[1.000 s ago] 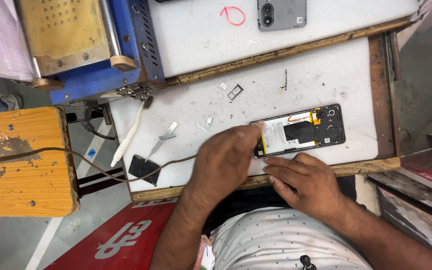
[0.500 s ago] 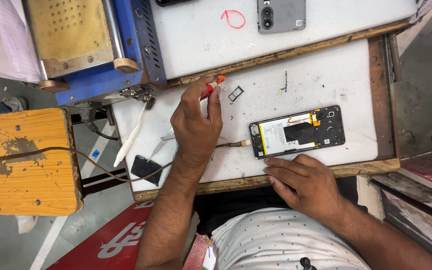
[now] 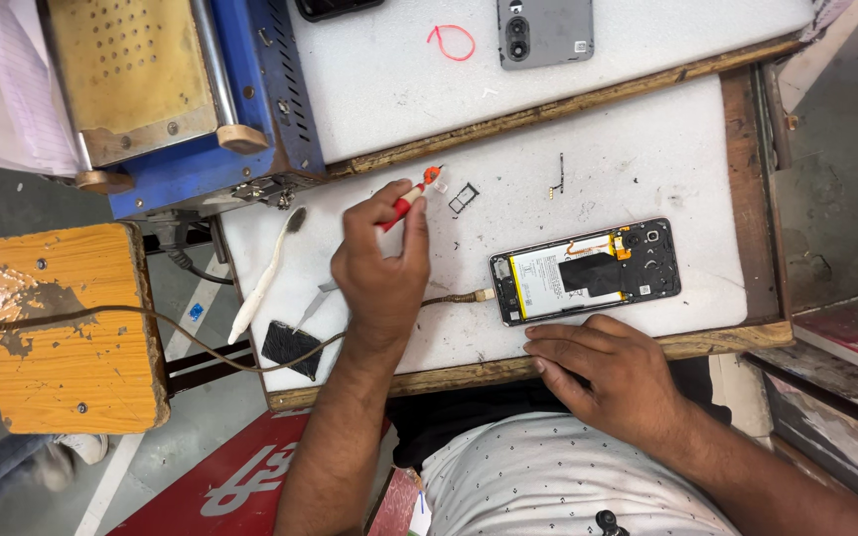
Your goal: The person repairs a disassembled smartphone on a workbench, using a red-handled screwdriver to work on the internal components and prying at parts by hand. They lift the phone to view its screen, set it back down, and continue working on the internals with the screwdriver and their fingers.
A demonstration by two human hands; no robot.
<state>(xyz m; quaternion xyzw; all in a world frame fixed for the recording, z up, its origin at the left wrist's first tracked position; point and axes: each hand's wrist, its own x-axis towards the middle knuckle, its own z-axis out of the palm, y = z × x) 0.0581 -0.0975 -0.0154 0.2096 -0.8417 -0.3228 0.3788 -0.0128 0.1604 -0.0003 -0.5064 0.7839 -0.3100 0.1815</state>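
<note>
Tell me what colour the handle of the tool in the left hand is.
Red, on the screwdriver held by the left hand; head view.

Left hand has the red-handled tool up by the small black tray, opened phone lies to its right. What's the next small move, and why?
Probably bring the red-handled tool across to the opened phone with the yellow-edged battery. The left hand holds the tool raised near the small black card tray, away from the phone, while the right hand rests at the bench edge just below the phone, seemingly ready to steady it.
</note>
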